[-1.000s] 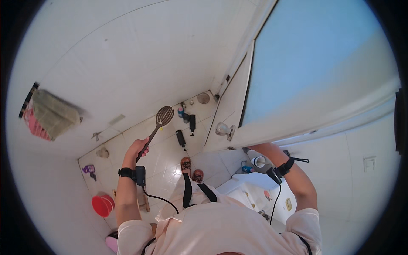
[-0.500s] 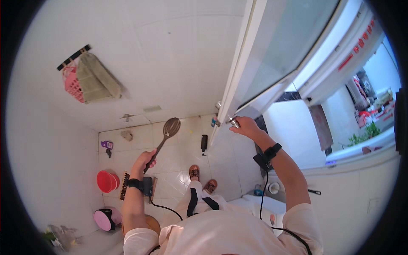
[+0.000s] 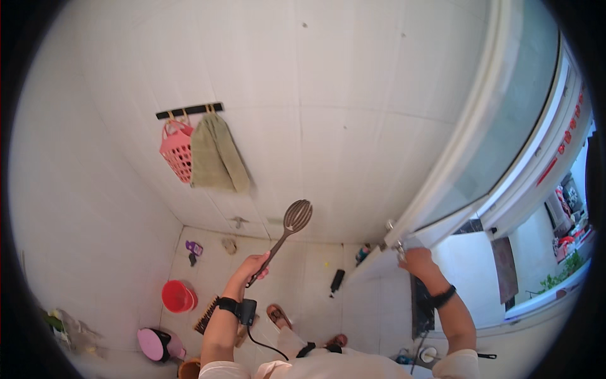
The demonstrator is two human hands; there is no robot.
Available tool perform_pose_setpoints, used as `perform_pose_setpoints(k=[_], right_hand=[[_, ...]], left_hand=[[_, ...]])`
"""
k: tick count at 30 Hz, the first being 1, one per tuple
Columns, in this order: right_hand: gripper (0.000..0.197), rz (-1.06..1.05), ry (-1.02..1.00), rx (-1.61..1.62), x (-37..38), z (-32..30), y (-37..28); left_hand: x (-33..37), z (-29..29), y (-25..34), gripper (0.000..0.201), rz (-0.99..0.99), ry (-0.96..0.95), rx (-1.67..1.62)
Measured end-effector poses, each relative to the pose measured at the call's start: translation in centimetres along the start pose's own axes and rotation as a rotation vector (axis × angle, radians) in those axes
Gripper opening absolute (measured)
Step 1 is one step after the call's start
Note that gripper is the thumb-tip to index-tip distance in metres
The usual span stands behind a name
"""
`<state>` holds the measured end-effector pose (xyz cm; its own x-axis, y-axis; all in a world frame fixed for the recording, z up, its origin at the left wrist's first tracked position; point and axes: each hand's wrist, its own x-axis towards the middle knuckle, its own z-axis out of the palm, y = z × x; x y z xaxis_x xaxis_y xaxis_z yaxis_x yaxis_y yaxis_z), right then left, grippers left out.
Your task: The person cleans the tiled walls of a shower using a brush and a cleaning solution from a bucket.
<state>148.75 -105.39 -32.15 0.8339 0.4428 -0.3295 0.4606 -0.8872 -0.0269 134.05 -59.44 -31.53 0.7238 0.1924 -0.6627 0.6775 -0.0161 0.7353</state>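
Note:
My left hand (image 3: 251,268) grips the handle of a dark slotted spoon (image 3: 289,227), whose oval head points up toward the white tiled wall. My right hand (image 3: 416,260) is on the handle of a white-framed glass door (image 3: 480,158), which stands partly open at the right. Both wrists wear black bands, and a small black device with a cable sits on my left wrist.
A pink basket (image 3: 177,150) and an olive towel (image 3: 216,158) hang from a black hook rail (image 3: 189,110). On the tiled floor lie a red bucket (image 3: 177,295), a pink pot (image 3: 158,344), a brush (image 3: 206,314) and a dark bottle (image 3: 337,281). My sandalled feet show below.
The view has swung up and left along the wall. My right hand went from the sink area to the door handle, and the door now stands further open. The spoon stays raised.

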Motion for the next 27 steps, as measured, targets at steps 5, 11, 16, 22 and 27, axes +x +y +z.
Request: perform_pose_setpoints(k=[5, 11, 16, 22, 27], right_hand=[[0.037, -0.294, -0.174, 0.236, 0.7, -9.8, -9.5], [0.029, -0.567, 0.365, 0.903, 11.9, -17.4, -23.9], [0.025, -0.659, 0.376, 1.437, 19.7, -21.2, -32.4], [0.015, -0.525, 0.316, 1.543, 21.3, -25.3, -34.1], [0.018, -0.444, 0.58, 1.45, 23.1, -28.0, -30.5]], left_hand=[[1.2, -5.5, 9.9, 0.038, 0.34, -0.073, -0.101], [3.5, -7.1, 21.2, 0.031, 0.635, -0.28, -0.394], [4.5, -7.6, 26.5, 0.032, 0.811, -0.338, -0.45], [6.0, -10.3, 27.9, 0.031, 0.774, -0.377, -0.168], [5.0, -11.5, 28.1, 0.035, 0.866, -0.228, -0.14]])
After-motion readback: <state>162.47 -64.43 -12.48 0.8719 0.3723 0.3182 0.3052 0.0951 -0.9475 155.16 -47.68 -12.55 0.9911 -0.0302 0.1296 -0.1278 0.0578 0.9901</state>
